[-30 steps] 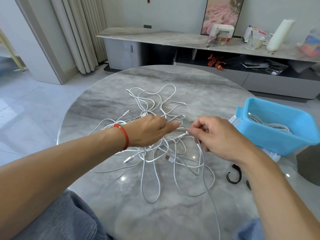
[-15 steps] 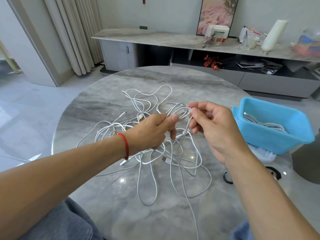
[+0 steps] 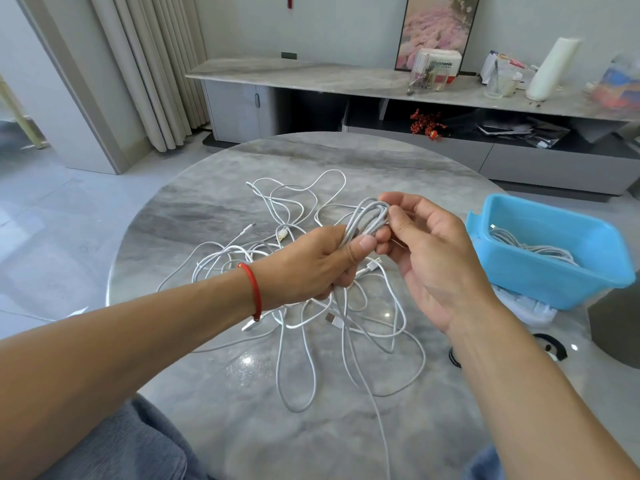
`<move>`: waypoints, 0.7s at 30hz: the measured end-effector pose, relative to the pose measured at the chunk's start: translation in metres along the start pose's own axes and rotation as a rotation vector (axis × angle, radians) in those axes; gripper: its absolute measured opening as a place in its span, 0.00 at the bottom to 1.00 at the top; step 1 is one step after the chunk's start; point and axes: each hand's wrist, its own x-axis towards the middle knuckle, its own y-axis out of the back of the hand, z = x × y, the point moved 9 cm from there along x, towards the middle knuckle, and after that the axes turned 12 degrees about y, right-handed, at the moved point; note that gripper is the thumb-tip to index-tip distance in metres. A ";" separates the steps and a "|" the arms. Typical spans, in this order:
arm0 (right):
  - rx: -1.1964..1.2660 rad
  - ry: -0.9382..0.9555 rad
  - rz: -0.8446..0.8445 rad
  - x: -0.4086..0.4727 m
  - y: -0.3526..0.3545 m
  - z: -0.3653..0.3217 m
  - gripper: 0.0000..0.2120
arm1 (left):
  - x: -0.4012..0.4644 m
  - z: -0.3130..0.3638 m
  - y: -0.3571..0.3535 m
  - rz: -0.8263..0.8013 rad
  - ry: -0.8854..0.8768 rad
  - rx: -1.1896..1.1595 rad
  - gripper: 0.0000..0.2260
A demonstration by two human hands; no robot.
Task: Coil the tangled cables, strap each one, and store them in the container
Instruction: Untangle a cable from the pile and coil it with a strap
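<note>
One cable coil mid-winding above the bench: left hand grip holds the loops, right hand pinches their top; next, likely feed more slack from the tangle, then strap, then blue container

Pale tiled floor, beige curtains, long grey sideboard, framed pink picture, white wall, round marble counter

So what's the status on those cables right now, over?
Left hand grips half-wound coil; right hand pinches its top loop. Tangle trails on table. Blue container holds one coil. Nothing blocking.
</note>
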 end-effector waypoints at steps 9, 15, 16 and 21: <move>-0.449 -0.243 -0.198 -0.015 -0.013 0.035 0.07 | 0.010 0.002 0.040 0.360 0.042 -0.072 0.22; -0.442 -0.450 -0.509 -0.051 -0.041 0.067 0.08 | 0.012 -0.016 0.050 0.331 0.155 -0.584 0.18; -0.487 -0.424 -0.493 -0.049 -0.039 0.066 0.07 | 0.011 -0.020 0.051 0.332 0.181 -0.667 0.19; -0.942 -0.040 -0.548 -0.030 -0.041 0.037 0.03 | 0.006 -0.034 0.077 0.494 0.221 -0.616 0.20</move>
